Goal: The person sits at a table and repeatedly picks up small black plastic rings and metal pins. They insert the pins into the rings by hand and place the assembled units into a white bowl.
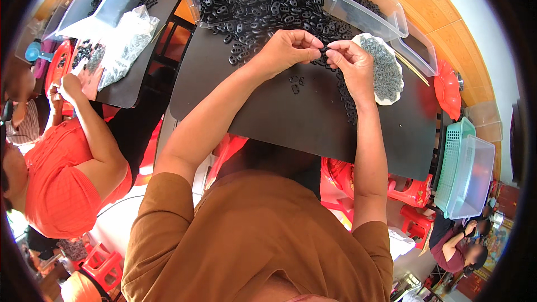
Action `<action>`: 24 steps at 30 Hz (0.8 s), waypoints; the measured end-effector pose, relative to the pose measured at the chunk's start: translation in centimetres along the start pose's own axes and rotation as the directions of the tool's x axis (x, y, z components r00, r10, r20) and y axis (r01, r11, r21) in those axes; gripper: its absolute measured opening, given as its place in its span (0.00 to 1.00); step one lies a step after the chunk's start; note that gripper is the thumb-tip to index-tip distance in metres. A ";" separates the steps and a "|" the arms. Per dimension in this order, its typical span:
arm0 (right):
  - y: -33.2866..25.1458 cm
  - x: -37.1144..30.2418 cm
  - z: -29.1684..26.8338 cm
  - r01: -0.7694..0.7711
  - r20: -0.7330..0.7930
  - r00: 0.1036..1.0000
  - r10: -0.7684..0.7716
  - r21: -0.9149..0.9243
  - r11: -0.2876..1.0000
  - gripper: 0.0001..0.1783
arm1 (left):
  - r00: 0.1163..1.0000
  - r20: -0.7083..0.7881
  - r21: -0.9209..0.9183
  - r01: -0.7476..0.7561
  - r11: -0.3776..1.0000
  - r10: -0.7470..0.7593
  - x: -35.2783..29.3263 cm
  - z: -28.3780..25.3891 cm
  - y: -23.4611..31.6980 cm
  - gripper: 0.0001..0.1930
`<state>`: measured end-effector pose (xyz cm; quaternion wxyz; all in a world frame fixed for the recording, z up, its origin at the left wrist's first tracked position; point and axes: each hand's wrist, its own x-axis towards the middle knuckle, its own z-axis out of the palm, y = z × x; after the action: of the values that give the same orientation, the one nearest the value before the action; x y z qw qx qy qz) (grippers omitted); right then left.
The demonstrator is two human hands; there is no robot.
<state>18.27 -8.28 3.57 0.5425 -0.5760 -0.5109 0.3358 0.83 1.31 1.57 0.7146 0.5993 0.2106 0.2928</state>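
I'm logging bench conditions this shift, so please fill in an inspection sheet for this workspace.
Surface: dark tabletop, matte, with a few loose black pieces near the middle.
Job's things: heaped black two-hole parts at the far side; small grey pieces in a white dish.
Clutter: clear plastic box and pale stick beyond the dish.
Grip: left hand and right hand pinch a small black part between their fingertips.
Cables: nothing certain; a thin dark line on the left floor may be one.
Surroundings: co-worker in red at left; teal basket at right.
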 end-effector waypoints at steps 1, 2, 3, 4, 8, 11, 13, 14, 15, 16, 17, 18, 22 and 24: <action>0.2 0.0 0.0 -0.002 0.001 1.000 0.002 0.002 1.000 0.04 | 1.000 0.006 0.030 -0.006 1.000 0.006 0.0 0.0 -0.2 0.08; 0.3 0.0 0.0 -0.004 0.002 1.000 0.004 0.005 1.000 0.04 | 1.000 0.012 0.059 -0.013 0.998 0.012 0.1 0.1 -0.3 0.09; 0.2 0.0 0.1 0.000 0.003 1.000 0.000 0.025 1.000 0.03 | 1.000 0.007 0.066 -0.009 0.998 0.009 0.1 0.1 -0.4 0.09; 0.0 0.0 0.3 0.004 0.003 1.000 -0.004 0.045 0.999 0.03 | 1.000 0.002 0.073 -0.005 0.997 0.005 0.1 0.1 -0.5 0.09; 0.6 0.1 -0.3 0.029 0.067 0.997 -0.034 0.067 0.997 0.03 | 1.000 0.014 0.029 0.007 1.000 -0.008 -0.1 0.2 0.0 0.09; 0.9 0.1 -0.3 0.055 0.082 0.995 -0.053 -0.015 0.998 0.04 | 1.000 0.018 0.056 0.020 0.998 -0.021 0.1 0.0 -0.6 0.09; 0.5 0.0 0.1 0.054 0.056 0.997 -0.052 -0.033 0.998 0.04 | 1.000 0.021 0.050 0.018 0.999 -0.019 0.2 -0.1 -0.8 0.08; 0.4 0.0 0.2 0.054 0.043 0.998 -0.052 -0.042 0.998 0.04 | 1.000 0.022 0.047 0.017 0.999 -0.018 0.2 -0.1 -0.9 0.08; 0.4 0.0 0.2 0.034 0.045 0.998 -0.033 -0.021 0.999 0.04 | 1.000 0.022 0.043 0.016 0.999 -0.017 0.2 -0.1 -0.8 0.08; 0.5 0.0 0.1 0.015 0.048 0.999 -0.015 0.001 1.000 0.04 | 1.000 0.022 0.040 0.015 0.999 -0.016 0.2 0.0 -0.7 0.07; 0.7 0.0 0.1 -0.004 0.052 0.999 0.003 0.022 1.000 0.04 | 1.000 0.022 0.036 0.014 0.999 -0.015 0.1 0.0 -0.6 0.07; 0.8 0.0 0.0 -0.022 0.061 0.998 0.016 0.099 0.995 0.04 | 1.000 0.019 0.012 0.007 1.000 -0.007 0.2 0.0 -0.6 0.07; 0.8 0.1 0.0 -0.140 0.125 0.987 0.103 0.344 0.928 0.06 | 1.000 0.007 -0.021 -0.003 1.000 0.003 0.3 -0.1 -0.7 0.05; 0.9 0.1 -0.1 -0.191 0.164 0.977 0.137 0.379 0.905 0.08 | 1.000 0.014 0.000 -0.008 1.000 0.008 0.3 0.0 -0.7 0.05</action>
<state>18.62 -8.09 2.70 0.5812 -0.4728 -0.4180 0.5138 1.13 1.41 0.85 0.7150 0.6022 0.2030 0.2915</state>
